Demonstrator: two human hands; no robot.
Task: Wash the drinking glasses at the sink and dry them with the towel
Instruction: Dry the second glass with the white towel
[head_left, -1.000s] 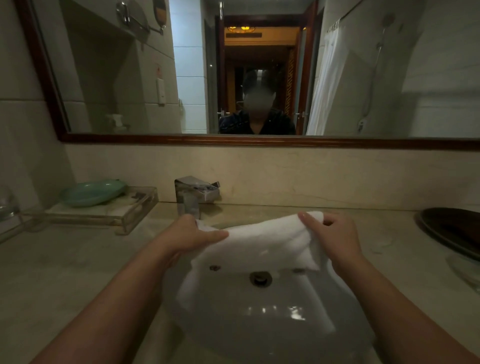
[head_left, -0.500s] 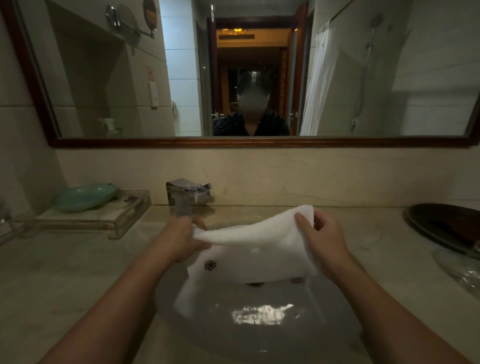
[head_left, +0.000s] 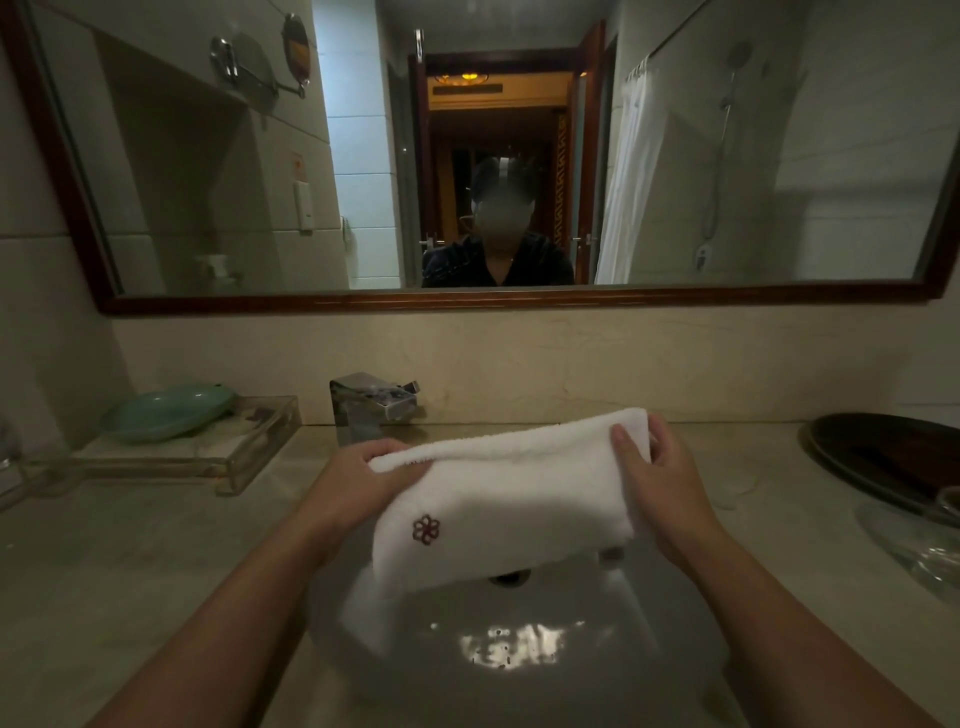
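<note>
White terry towel with a dark red flower emblem (head_left: 504, 499), folded over along its top edge, stretched between both hands above the pale round sink basin (head_left: 519, 686). Hangs clear of the bowl, lower edge just above the dark drain hole (head_left: 511, 578), emblem on the near face toward the left end.

Left hand (head_left: 353, 480) at the left end: thumb laid across the near face, the other fingers tucked behind the fold, pinching the cloth. Right hand (head_left: 667, 493) at the right end, a little higher: thumb on the near face, fingers (head_left: 658, 431) wrapped round the far side, likewise pinching the towel. Bare forearms reaching in from the bottom corners.

Just behind the left hand, a square chrome faucet (head_left: 371, 402) at the back of the basin. On the beige marble table (head_left: 130, 571) to the left, a clear acrylic tray (head_left: 254, 441) carrying a teal oval dish (head_left: 166, 410). To the right, a dark oval tray (head_left: 883, 457) and, just in front of it, clear glassware (head_left: 919, 551) at the picture's edge, shape too blurred to tell. Above the backsplash, a wide mirror in a dark wooden frame (head_left: 519, 301), reflecting a person in a dark top, a white shower curtain and an open doorway.
</note>
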